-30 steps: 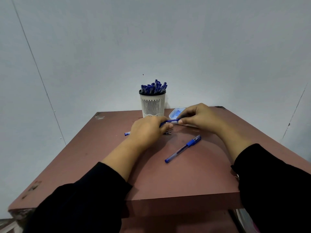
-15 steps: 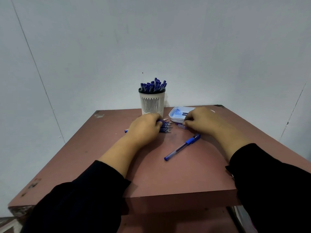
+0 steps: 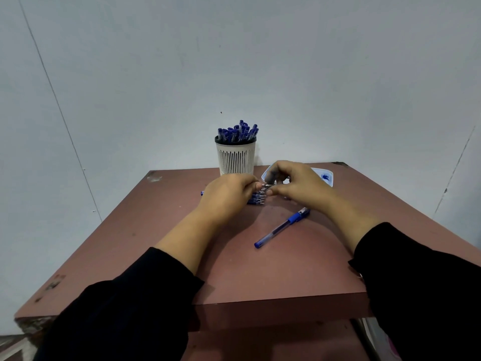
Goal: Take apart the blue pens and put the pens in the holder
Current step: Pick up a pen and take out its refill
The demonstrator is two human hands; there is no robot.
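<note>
Beside the holder [image 3: 235, 158], your hands have met again: left hand [image 3: 229, 195] and right hand [image 3: 296, 182] pinch a pen part [image 3: 266, 187], another disassembly underway.

One holder [image 3: 235, 158], packed with blue pens [image 3: 238, 132], too crowded to count. One whole pen [image 3: 282, 227] lying loose. One white tray [image 3: 325, 177]. One row of pen parts [image 3: 257, 198], count unclear. Two hands.

Reddish-brown surface [image 3: 161, 241] with scuffed patches at its left edge and far-left corner, set against a pale grey wall [image 3: 338, 87]. A shallow white tray [image 3: 326, 175] with blue markings lies near the far edge.
</note>
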